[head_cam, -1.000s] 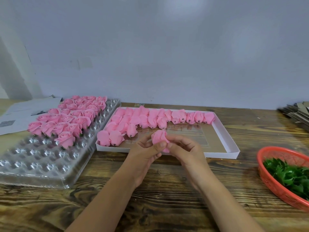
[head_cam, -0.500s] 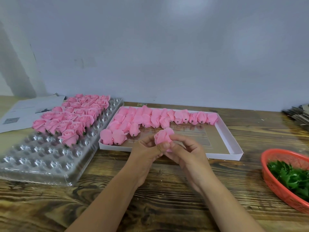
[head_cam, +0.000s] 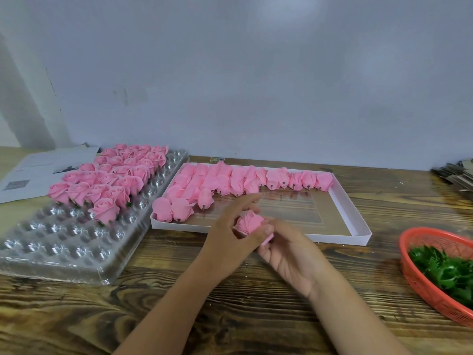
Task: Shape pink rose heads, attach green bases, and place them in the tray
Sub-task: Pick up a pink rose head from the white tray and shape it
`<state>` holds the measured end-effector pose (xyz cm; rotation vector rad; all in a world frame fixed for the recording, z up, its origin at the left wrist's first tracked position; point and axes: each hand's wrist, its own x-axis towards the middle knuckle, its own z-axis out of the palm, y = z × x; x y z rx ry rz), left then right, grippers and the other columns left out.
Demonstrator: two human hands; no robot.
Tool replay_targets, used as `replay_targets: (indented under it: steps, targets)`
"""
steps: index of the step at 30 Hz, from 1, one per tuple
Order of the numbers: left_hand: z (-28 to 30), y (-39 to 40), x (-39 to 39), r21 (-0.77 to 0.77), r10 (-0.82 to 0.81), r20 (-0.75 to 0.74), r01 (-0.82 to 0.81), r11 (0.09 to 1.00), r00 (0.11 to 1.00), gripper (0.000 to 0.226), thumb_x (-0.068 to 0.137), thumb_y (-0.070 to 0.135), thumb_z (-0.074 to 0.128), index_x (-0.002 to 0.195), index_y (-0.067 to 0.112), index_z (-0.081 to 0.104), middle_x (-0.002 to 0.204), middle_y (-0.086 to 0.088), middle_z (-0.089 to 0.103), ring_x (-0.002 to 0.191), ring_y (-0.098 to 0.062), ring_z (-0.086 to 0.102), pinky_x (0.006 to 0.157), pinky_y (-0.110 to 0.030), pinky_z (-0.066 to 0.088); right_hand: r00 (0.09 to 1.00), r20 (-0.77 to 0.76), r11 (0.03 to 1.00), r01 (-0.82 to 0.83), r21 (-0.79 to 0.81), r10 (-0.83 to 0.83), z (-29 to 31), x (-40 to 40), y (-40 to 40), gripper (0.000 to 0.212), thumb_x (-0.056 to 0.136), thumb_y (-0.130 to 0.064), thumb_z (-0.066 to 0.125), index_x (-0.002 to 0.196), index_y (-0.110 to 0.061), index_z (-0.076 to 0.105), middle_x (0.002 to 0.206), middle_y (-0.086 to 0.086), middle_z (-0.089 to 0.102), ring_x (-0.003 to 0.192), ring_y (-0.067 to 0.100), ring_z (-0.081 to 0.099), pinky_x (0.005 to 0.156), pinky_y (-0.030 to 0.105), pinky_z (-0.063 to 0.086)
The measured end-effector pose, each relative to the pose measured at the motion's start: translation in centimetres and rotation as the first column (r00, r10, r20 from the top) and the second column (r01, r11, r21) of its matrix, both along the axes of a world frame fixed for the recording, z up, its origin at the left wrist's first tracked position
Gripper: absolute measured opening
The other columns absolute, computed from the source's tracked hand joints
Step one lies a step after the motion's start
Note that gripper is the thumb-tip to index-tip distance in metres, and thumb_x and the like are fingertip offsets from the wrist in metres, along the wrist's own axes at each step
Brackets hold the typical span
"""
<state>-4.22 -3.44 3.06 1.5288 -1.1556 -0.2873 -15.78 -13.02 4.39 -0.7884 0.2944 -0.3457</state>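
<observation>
A pink rose head (head_cam: 249, 223) is pinched between my left hand (head_cam: 231, 235) and my right hand (head_cam: 289, 249), just in front of the white box (head_cam: 358, 221). My left thumb presses its lower side while the left fingers spread above it. My right hand cups it from below. The white box holds several unshaped pink rose heads (head_cam: 230, 181) lying on their sides. At the left, a clear plastic cell tray (head_cam: 64, 247) carries several shaped roses (head_cam: 107, 175) in its far rows. Green bases (head_cam: 445, 270) fill a red basket (head_cam: 414, 272) at the right.
Everything stands on a wooden table (head_cam: 230, 316) against a pale wall. Printed papers (head_cam: 33, 172) lie at the far left behind the cell tray. A stack of dark cardboard pieces (head_cam: 455, 175) sits at the far right edge.
The rose head has turned in my hands and sits lower. My left fingers have opened above it and my right hand has slid underneath. The view has shifted slightly.
</observation>
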Motion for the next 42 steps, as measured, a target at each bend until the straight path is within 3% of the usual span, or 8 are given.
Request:
replay_targets:
  steps: [5, 12, 20, 29, 33, 38, 40, 42]
  targets:
    - [0.0, 0.0, -0.3, -0.064, 0.033, 0.019, -0.031, 0.997, 0.999, 0.018, 0.081, 0.057, 0.066, 0.099, 0.057, 0.068, 0.104, 0.030, 0.066, 0.105, -0.001, 0.064, 0.088, -0.020, 0.052, 0.999, -0.040, 0.999, -0.031, 0.033, 0.032, 0.0, -0.2, 0.0, 0.012, 0.078, -0.011, 0.070, 0.084, -0.009, 0.081, 0.095, 0.015, 0.071, 0.073, 0.015, 0.066, 0.058, 0.018, 0.057]
    - [0.0, 0.0, 0.1, -0.124, 0.052, -0.135, -0.068, 0.990, 0.990, 0.015, 0.077, 0.037, 0.083, 0.089, 0.042, 0.075, 0.091, 0.016, 0.075, 0.092, -0.006, 0.070, 0.080, -0.016, 0.054, 0.998, 0.011, 0.998, -0.059, -0.006, 0.059, -0.5, 0.0, -0.5, 0.035, 0.078, -0.016, 0.078, 0.109, -0.001, 0.075, 0.113, 0.020, 0.070, 0.094, 0.019, 0.070, 0.078, 0.025, 0.060]
    - [0.2, -0.1, -0.7, -0.086, -0.052, -0.381, 0.021, 0.996, 0.923, 0.066, 0.064, 0.050, 0.086, 0.126, 0.045, 0.060, 0.118, 0.017, 0.068, 0.107, -0.002, 0.066, 0.084, -0.018, 0.055, 0.997, 0.077, 0.977, -0.025, 0.212, 0.008, -0.6, 0.2, -0.1, 0.044, 0.079, 0.001, 0.071, 0.120, 0.011, 0.060, 0.118, 0.028, 0.065, 0.099, 0.028, 0.069, 0.082, 0.032, 0.062]
    - [1.0, 0.4, -1.2, -0.038, -0.194, -0.513, 0.203, 0.978, 0.836, 0.023, 0.075, 0.042, 0.072, 0.095, 0.033, 0.080, 0.120, 0.004, 0.074, 0.114, -0.016, 0.069, 0.100, -0.050, 0.055, 0.984, 0.066, 0.935, -0.177, 0.309, 0.165, -0.6, 0.7, 1.2, 0.064, 0.056, -0.007, 0.094, 0.113, 0.008, 0.069, 0.109, 0.026, 0.064, 0.078, 0.023, 0.066, 0.056, 0.021, 0.060]
    - [0.9, 0.6, -1.3, -0.020, -0.183, -0.566, 0.209, 0.978, 0.804, 0.036, 0.085, 0.049, 0.064, 0.108, 0.027, 0.079, 0.118, -0.001, 0.075, 0.114, -0.018, 0.069, 0.099, -0.043, 0.057, 0.984, -0.008, 0.939, -0.170, 0.298, 0.181, -0.4, 0.4, 1.0, 0.031, 0.084, -0.012, 0.074, 0.109, 0.007, 0.071, 0.097, 0.023, 0.065, 0.067, 0.022, 0.070, 0.056, 0.021, 0.060]
    - [0.7, -0.1, -0.6, -0.096, -0.147, -0.852, 0.126, 0.987, 0.502, 0.034, 0.098, 0.046, 0.056, 0.089, 0.028, 0.083, 0.120, 0.002, 0.075, 0.104, -0.014, 0.074, 0.079, -0.029, 0.060, 0.974, -0.225, 0.974, -0.046, -0.224, -0.005, -0.3, 0.7, 1.8, 0.038, 0.097, -0.039, 0.061, 0.112, -0.005, 0.071, 0.094, 0.016, 0.074, 0.081, 0.021, 0.073, 0.068, 0.026, 0.059]
    - [0.4, -0.6, -0.3, -0.191, -0.196, -0.917, 0.051, 0.980, 0.348, 0.032, 0.090, 0.040, 0.063, 0.064, 0.023, 0.072, 0.116, -0.002, 0.076, 0.093, -0.017, 0.076, 0.073, -0.035, 0.062, 0.925, -0.221, 0.769, 0.105, -0.631, -0.308, -0.8, 0.9, 2.3, 0.031, 0.087, -0.043, 0.072, 0.112, -0.025, 0.068, 0.090, -0.001, 0.075, 0.080, 0.009, 0.071, 0.068, 0.019, 0.055]
    - [0.2, -0.7, -0.2, -0.245, -0.240, -0.932, 0.016, 0.969, 0.273, 0.023, 0.084, 0.037, 0.067, 0.071, 0.018, 0.062, 0.120, -0.006, 0.075, 0.090, -0.019, 0.076, 0.072, -0.038, 0.062, 0.884, -0.019, 0.393, 0.189, -0.900, -0.467, -1.6, 0.8, 2.8, 0.031, 0.080, -0.043, 0.076, 0.106, -0.045, 0.060, 0.097, -0.017, 0.070, 0.086, 0.003, 0.068, 0.070, 0.013, 0.053]
